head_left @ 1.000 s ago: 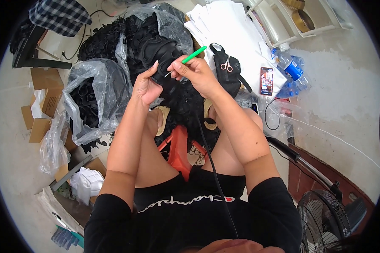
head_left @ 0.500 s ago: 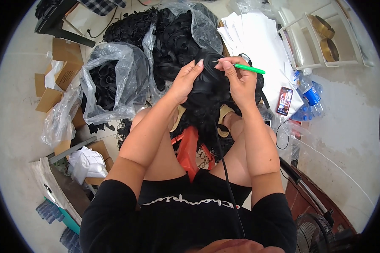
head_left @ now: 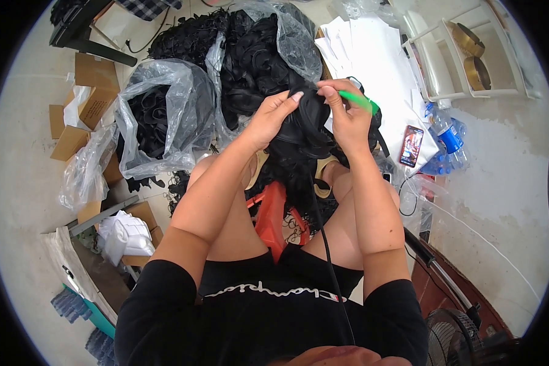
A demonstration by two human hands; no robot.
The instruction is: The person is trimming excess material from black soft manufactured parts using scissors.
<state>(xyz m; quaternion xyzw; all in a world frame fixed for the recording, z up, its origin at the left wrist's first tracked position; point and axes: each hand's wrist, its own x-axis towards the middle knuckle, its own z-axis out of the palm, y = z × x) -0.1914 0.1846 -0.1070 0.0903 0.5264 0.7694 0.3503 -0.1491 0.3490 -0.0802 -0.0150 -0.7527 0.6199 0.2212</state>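
Soft-looking black piece of curved, layered sheet material (head_left: 311,125): held up between the two hands, over the person's feet. Its lower end merges with the dark heap below; I cannot make out where one stops and the other begins.

Left hand (head_left: 270,121): grasping the piece's near-left edge, thumb on top; the other fingers partly hidden. Right hand (head_left: 348,116): grasping a slim tool with a bright green handle (head_left: 355,99), thumb against the fingers. Handle smeared by motion blur; its working tip, near the piece, cannot be made out.

Left of the hands: a clear, crumpled plastic bag (head_left: 192,113) with black curled pieces inside, only the top layer visible. Right: white flat sheets (head_left: 372,67), their near part covered by the right hand and a black item. A lit phone (head_left: 411,146) lies by the bottles; screen too small to read. Between the legs, an orange-red plastic object (head_left: 271,216), partly hidden by the shorts. Black-caged fan (head_left: 448,335): cut off, lower right.
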